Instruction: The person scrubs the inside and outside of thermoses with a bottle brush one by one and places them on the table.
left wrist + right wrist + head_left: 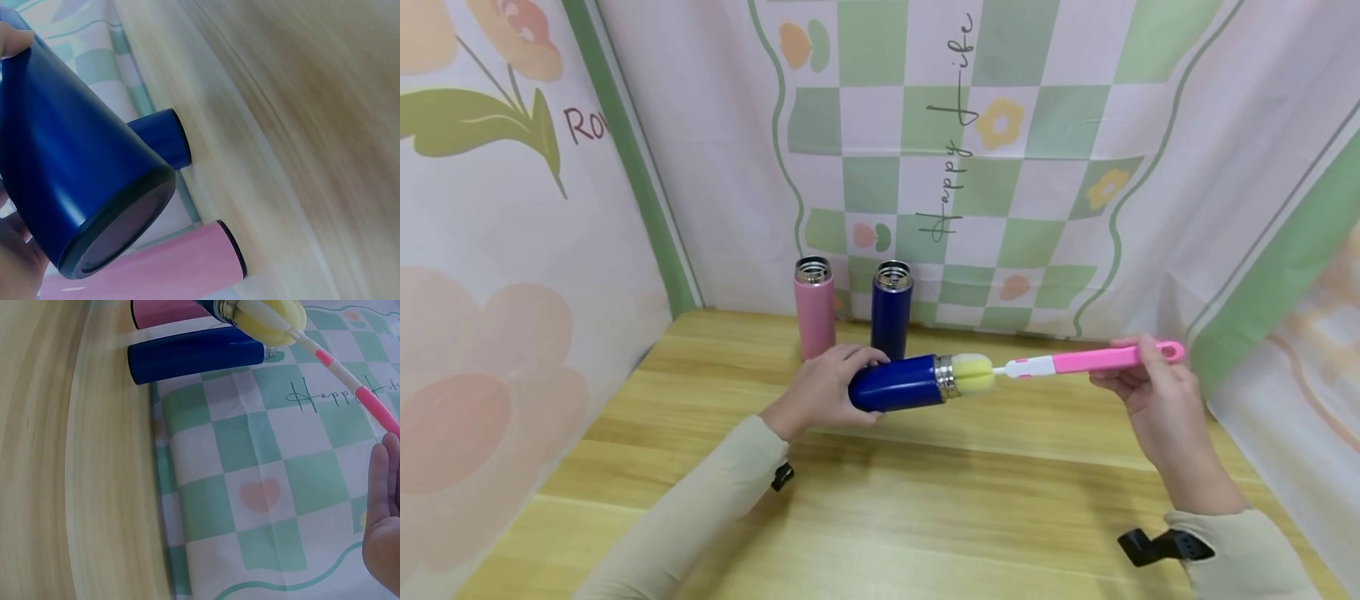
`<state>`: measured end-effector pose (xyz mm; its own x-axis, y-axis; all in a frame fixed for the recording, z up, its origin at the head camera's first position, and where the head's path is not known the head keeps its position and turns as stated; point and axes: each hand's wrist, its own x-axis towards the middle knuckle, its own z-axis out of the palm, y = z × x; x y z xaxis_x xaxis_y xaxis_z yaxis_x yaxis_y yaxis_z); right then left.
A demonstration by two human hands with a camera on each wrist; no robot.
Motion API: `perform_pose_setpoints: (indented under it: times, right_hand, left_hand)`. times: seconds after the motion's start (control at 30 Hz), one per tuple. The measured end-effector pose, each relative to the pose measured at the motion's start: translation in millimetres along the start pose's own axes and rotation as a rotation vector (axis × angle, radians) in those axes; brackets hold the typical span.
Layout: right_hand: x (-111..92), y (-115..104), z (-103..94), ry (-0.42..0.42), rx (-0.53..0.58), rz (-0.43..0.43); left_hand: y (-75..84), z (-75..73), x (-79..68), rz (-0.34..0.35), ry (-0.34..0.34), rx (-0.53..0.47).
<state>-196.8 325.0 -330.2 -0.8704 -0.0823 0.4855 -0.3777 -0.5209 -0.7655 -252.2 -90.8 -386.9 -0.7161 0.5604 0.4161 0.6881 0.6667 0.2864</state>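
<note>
Beige left sleeve [700,508] lies over the table [962,508] near its left edge. Left cloth [475,217] reads "Ro", remainder unclear. Pink bottle [816,321] stands upright near the far edge. Left hand [826,389] grips a blue bottle [898,385] above the table; long axis crosswise, mouth [946,376] pointing right. Second blue bottle [891,321] stands upright behind. Checked cloth [880,179] reads "Happy Life". Brush [1067,363] points left: yellow sponge [973,372] at the held bottle's mouth, pink handle [1101,359] pinched by the right hand [1168,417] toward the table's right edge.
</note>
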Motion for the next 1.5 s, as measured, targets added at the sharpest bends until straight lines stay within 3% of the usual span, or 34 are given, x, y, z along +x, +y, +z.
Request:
perform_pose_setpoints:
  times: [0.23, 0.5, 0.8, 1.0, 1.17, 1.33, 1.4, 1.5]
  right_hand:
    - [-1.2, 0.7, -2.1, -0.083, 0.086, 0.007]
    - [-5.5, 8.4, 1.9, 0.03, -0.039, -0.023]
    - [-9.0, 12.9, 4.4, 0.01, -0.072, -0.059]
    - [-7.8, 18.6, 8.6, 0.03, -0.188, -0.035]
    - [-5.5, 27.5, 15.0, -0.02, -0.189, -0.014]
    - [-4.1, 44.0, 31.2, -0.094, -0.321, 0.11]
    - [-3.0, 49.2, 37.3, -0.095, -0.358, 0.133]
    - [-1.4, 52.7, 42.0, -0.063, -0.359, 0.136]
  left_hand:
    - [0.2, 1.1, -0.9, -0.003, 0.022, -0.035]
    - [2.0, 7.5, -0.2, 0.006, 0.096, -0.035]
    - [8.8, 10.1, 5.0, 0.042, 0.086, -0.06]
    - [10.0, 15.2, 3.9, 0.048, 0.083, -0.092]
    - [11.4, 15.2, 4.0, 0.021, 0.092, -0.106]
    - [21.5, 14.4, 11.9, 0.094, 0.079, -0.105]
    - [25.8, 14.0, 14.3, 0.117, 0.069, -0.102]
    - [29.4, 12.3, 14.2, 0.099, 0.063, -0.111]
